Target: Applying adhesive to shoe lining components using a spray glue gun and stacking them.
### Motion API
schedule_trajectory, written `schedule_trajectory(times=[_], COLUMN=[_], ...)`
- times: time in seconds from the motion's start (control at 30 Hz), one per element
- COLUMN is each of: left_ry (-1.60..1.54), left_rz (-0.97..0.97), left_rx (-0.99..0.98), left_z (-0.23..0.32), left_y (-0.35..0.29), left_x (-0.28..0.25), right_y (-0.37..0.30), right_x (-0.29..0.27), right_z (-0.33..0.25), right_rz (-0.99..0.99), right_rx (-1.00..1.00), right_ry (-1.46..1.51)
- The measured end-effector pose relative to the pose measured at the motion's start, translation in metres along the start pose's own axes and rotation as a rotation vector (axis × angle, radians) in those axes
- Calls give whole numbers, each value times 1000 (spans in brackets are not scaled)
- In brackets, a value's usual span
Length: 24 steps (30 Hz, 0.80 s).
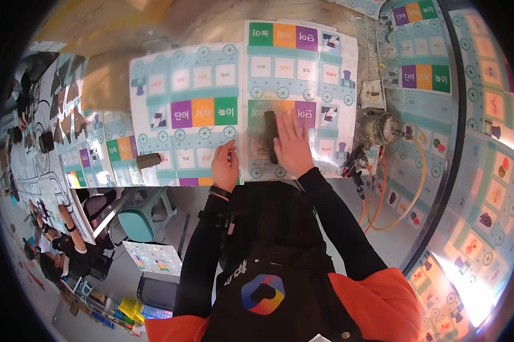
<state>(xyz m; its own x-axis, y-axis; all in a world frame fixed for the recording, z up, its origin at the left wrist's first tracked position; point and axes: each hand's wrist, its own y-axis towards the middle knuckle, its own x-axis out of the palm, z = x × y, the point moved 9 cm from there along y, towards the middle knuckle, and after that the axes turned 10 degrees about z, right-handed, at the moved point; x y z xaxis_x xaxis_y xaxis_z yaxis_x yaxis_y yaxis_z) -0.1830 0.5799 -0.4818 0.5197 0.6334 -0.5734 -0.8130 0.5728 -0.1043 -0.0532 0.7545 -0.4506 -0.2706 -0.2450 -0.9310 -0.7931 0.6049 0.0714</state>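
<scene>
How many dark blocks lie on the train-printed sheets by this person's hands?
2: one dark block at the right hand, a second block left of the left hand. The hands could hide more.

Your view is bright around the long, dark-brown rectangular block (270, 137), with a pale sheen fading the white-and-teal printed paper sheet (186, 117) left of it. Your harshest glare lies well below and right of the block, burning out the orange-tinted printed sheets (459, 259). Just beside the block, your right hand (292, 143) looks slightly soft; far outward from it, fisheye edges curve into black.
</scene>
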Motion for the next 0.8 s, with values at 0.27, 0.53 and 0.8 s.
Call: schedule_trajectory(times=[0.27,0.53,0.8], left_ry=[-1,45,-6], left_rz=[-13,-28,-74], left_rx=[18,9,149], left_z=[6,15,44], left_y=[-5,-9,21], left_x=[-4,4,63], right_y=[-9,-5,-12], right_x=[13,-19,7], right_z=[-26,18,40], right_rz=[-50,132,271], right_rx=[-122,111,511], right_ry=[-45,107,538])
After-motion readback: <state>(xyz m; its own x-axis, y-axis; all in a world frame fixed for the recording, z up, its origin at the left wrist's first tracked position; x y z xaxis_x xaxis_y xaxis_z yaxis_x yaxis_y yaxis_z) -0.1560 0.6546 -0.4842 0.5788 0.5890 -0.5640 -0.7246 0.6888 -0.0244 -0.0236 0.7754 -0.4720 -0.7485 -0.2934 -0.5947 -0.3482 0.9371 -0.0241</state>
